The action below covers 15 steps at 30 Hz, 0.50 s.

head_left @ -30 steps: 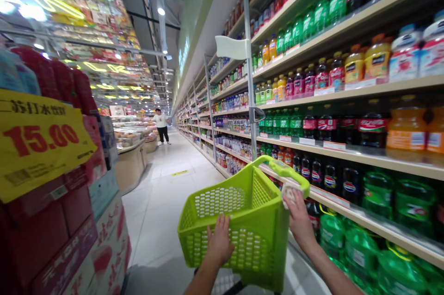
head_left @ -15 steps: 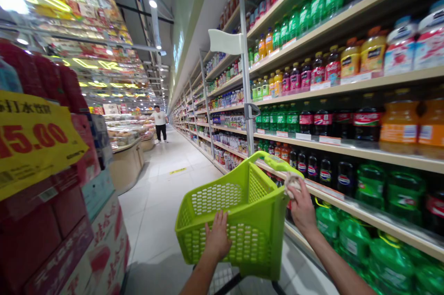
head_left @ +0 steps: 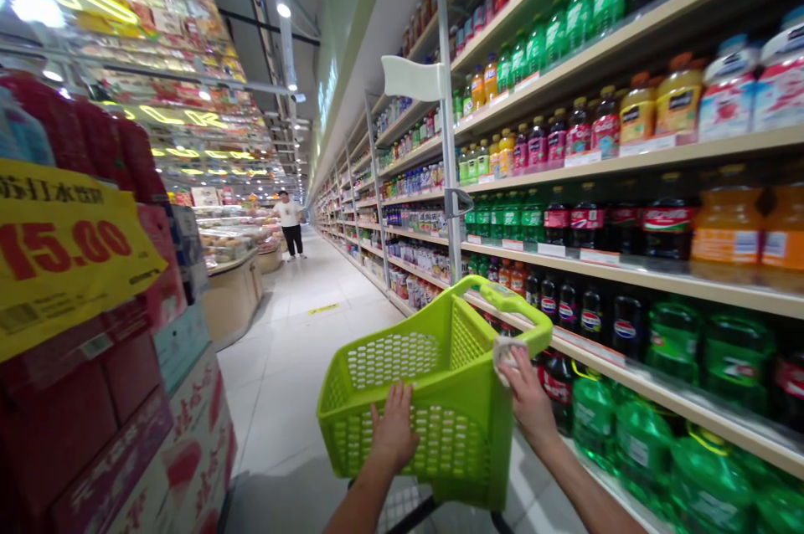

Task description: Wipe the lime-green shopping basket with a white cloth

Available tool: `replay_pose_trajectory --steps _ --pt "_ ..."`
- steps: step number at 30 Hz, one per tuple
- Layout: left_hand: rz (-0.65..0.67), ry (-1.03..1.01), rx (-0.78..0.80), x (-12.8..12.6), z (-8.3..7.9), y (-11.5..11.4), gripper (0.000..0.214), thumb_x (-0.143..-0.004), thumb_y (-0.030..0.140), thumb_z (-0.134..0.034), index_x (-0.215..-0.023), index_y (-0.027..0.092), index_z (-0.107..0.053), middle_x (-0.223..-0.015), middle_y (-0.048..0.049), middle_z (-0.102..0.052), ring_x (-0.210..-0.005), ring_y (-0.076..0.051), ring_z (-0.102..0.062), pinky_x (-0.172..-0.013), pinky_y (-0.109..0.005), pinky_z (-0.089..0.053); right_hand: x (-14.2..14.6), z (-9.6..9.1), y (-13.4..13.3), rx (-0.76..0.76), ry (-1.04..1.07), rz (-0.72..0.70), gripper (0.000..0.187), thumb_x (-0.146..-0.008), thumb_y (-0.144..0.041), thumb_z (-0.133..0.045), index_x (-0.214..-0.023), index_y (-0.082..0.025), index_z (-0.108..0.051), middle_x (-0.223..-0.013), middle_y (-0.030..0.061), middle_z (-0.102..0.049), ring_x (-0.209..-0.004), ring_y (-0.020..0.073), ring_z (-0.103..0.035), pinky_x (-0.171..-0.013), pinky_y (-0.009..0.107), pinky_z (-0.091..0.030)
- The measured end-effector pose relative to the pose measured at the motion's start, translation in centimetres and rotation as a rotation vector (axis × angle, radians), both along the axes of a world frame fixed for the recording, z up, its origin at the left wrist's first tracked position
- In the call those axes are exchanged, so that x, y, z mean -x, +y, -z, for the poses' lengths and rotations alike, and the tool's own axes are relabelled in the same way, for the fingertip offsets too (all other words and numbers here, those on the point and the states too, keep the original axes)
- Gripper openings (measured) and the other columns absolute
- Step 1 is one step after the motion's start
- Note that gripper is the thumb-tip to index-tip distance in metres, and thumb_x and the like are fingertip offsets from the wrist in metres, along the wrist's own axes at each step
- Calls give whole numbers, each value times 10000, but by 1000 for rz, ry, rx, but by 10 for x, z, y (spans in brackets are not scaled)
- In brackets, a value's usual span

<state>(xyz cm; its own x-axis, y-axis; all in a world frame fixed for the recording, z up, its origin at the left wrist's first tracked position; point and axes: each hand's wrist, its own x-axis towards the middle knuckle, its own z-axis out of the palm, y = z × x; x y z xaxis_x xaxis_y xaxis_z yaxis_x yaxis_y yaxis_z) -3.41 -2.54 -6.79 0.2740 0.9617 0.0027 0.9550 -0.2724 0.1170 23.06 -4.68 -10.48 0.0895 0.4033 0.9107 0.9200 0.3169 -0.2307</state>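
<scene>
A lime-green shopping cart (head_left: 483,425) stands in front of me, its basket side perforated with small holes. My left hand (head_left: 394,427) lies on the near side of the basket, fingers stretched toward the rim. In my right hand (head_left: 528,392) is a whitish cloth (head_left: 506,356), pressed against the cart's upper corner just below the handle (head_left: 502,298). The fingers close over the cloth, and part of it is hidden under them.
Drink shelves (head_left: 691,266) run along the right, close to the cart. Stacked boxes (head_left: 188,433) with a yellow price sign (head_left: 69,249) stand at left. Down the tiled aisle (head_left: 282,333), a person (head_left: 290,224) stands near a display counter (head_left: 232,300).
My right hand has slid the cloth left and slightly down, from the handle's end to the basket's upper corner. My left hand stays in place on the basket side.
</scene>
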Motion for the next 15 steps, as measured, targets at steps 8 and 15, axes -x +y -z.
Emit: replay_pose_trajectory --steps 8,15 --pt "13 -11 -3 1 5 1 841 -571 171 -426 -1341 185 -87 -1433 0 -20 -1306 -225 2 -1017 -547 -74 23 60 -33 240 -25 -166 237 -776 -197 -434 -910 -229 -628 -1228 51 -494 -1130 227 -440 -867 372 -441" --pt "18 -19 -32 4 7 3 819 -586 167 -433 -1337 182 -106 -1431 -6 -45 -1306 -222 -32 -1013 -559 -87 12 -32 -5 13 171 -25 363 -760 -92 -343 -961 -199 -626 -1383 10 -262 -1261 201 -213 -1021 372 -248"
